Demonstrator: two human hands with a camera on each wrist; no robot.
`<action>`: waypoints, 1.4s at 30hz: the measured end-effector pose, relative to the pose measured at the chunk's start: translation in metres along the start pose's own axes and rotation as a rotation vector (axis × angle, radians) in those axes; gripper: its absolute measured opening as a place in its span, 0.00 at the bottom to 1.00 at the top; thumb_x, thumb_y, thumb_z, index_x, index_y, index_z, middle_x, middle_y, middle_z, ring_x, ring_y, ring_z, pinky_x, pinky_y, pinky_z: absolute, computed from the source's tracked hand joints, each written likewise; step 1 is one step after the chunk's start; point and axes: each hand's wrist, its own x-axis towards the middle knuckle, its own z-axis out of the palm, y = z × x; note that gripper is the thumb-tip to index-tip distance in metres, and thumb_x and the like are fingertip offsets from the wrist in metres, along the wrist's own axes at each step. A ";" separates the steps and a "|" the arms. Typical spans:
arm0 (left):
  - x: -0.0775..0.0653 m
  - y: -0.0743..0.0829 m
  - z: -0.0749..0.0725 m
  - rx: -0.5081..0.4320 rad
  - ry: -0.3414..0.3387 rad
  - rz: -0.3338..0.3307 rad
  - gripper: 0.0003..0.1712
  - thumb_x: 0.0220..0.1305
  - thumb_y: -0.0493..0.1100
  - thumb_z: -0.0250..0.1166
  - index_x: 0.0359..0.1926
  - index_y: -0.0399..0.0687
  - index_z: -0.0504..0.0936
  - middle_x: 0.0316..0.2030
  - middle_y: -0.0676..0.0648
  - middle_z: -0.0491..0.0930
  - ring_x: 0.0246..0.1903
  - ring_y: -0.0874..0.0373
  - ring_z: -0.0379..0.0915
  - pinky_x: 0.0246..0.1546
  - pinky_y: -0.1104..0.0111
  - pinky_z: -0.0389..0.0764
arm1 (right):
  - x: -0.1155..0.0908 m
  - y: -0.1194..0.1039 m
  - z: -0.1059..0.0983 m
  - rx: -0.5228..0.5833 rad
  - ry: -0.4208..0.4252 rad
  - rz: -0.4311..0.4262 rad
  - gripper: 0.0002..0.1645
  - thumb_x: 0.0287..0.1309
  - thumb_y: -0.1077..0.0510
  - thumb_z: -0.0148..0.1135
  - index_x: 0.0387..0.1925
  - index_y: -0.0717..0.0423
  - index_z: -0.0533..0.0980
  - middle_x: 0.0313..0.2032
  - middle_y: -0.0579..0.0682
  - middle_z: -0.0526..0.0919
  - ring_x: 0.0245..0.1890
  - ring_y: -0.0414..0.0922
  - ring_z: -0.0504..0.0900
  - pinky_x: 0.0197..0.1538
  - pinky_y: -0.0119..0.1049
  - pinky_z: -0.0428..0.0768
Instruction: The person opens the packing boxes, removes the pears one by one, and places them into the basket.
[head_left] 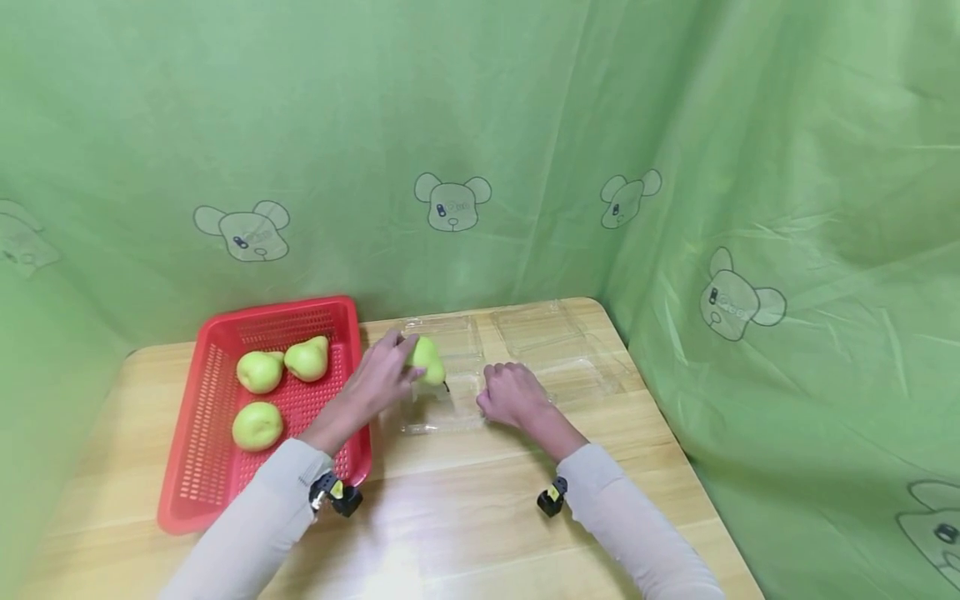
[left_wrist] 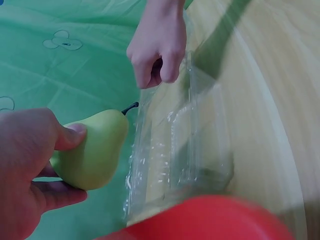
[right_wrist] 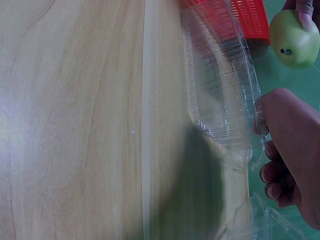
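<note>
My left hand (head_left: 381, 371) holds a green pear (head_left: 427, 362) between thumb and fingers, its dark stem pointing toward my right hand. In the left wrist view the pear (left_wrist: 95, 150) is held up beside a clear plastic clamshell box (left_wrist: 200, 150). The box lies opened out on the table, its lid toward the back. My right hand (head_left: 513, 394) has curled fingers and pinches the box's right edge. In the right wrist view its thumb and forefinger meet at the rim of the clear box (right_wrist: 215, 85); the exact contact is partly hidden.
A red plastic basket (head_left: 183, 442) on the left holds three more pears, among them a front one (head_left: 257, 426). A second clear box (head_left: 536, 327) lies opened out at the back right. Green curtain (head_left: 360, 125) hangs behind and beside the wooden table (head_left: 450, 517).
</note>
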 end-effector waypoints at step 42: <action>-0.049 -0.057 -0.054 0.106 0.147 0.016 0.36 0.69 0.41 0.69 0.72 0.32 0.69 0.47 0.36 0.73 0.39 0.49 0.70 0.40 0.58 0.79 | 0.001 -0.002 0.000 -0.028 -0.007 0.001 0.14 0.66 0.52 0.57 0.26 0.54 0.71 0.20 0.47 0.69 0.22 0.43 0.68 0.28 0.34 0.73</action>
